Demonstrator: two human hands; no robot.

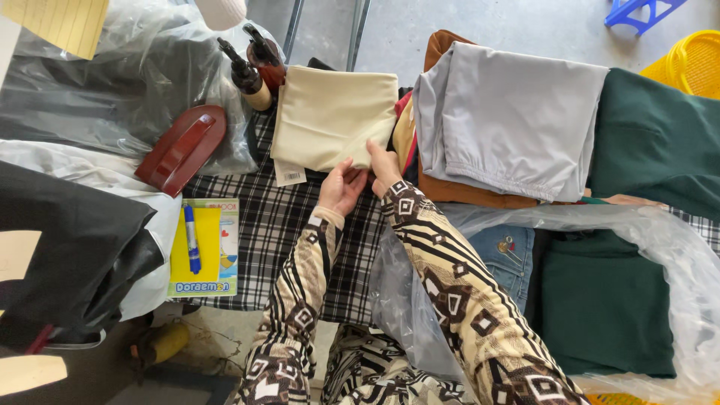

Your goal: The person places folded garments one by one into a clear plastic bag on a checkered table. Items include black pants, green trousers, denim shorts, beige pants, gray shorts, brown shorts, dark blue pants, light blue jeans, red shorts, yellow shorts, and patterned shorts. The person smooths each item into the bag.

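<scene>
A folded cream garment (332, 114) lies on a black-and-white plaid cloth (277, 225), with a white tag (289, 175) hanging at its near left corner. My right hand (383, 166) presses on the garment's near right corner. My left hand (341, 187) sits just below that edge, fingers curled up toward it and touching the fabric. Both sleeves carry a brown, black and white geometric pattern.
A folded grey garment (517, 120) tops a stack over brown cloth, with dark green garments (660, 135) to the right. Clear plastic bags (660, 247) cover jeans and green clothes. At left: two pump bottles (247, 75), a red wooden holder (180, 150), a yellow notebook with a blue marker (192, 240).
</scene>
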